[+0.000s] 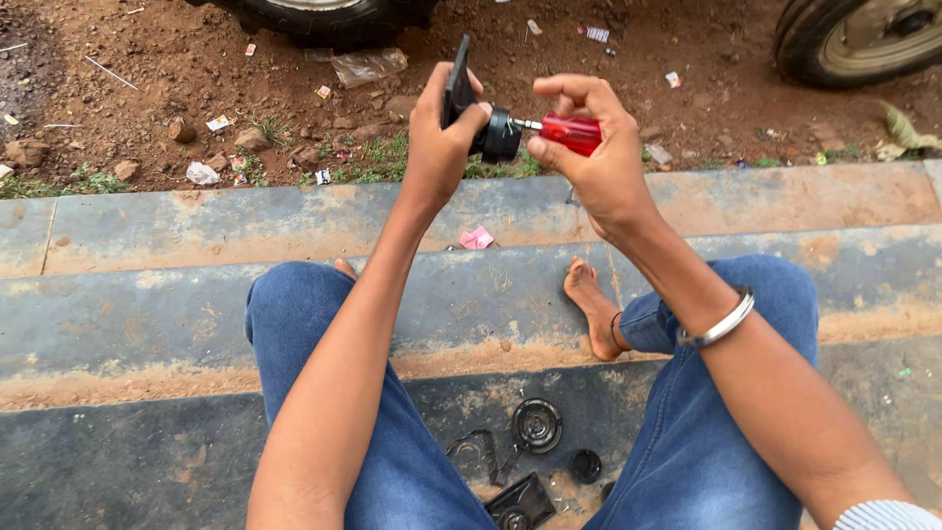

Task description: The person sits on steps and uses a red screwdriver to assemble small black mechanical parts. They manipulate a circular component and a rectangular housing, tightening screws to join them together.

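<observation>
A person is sitting on a grey concrete step (pixel 147 314), knees apart in blue jeans (pixel 294 324), and is holding the work out in front at arm's length above the step edge. The left hand (pixel 439 137) is closing its fingers around a flat black part (pixel 458 83) that is standing nearly upright, with its thin edge toward the camera and a round black housing (pixel 500 135) projecting from its lower right side. The right hand (pixel 589 147) is wrapping its fingers around the red handle of a screwdriver (pixel 571 132), with the forefinger curling over the top. The screwdriver's long axis is lying almost level, running from right to left, and its short metal shank is meeting the housing just beside the left fingertips; the tip itself is hidden inside the housing. Both hands are therefore sitting close together, the right hand supplying the tool and the left steadying the part. Open air is surrounding the hands on all sides, with red dirt ground (pixel 177 69) and two tyres (pixel 863 39) lying well beyond. A metal bangle (pixel 721 322) is circling the right wrist. Between the knees, on a lower step, loose black pieces are lying near one another: a round ring (pixel 537 424), a small cap (pixel 586 465) and a rectangular casing (pixel 520 503). A bare foot (pixel 594 306) is resting on the step.
</observation>
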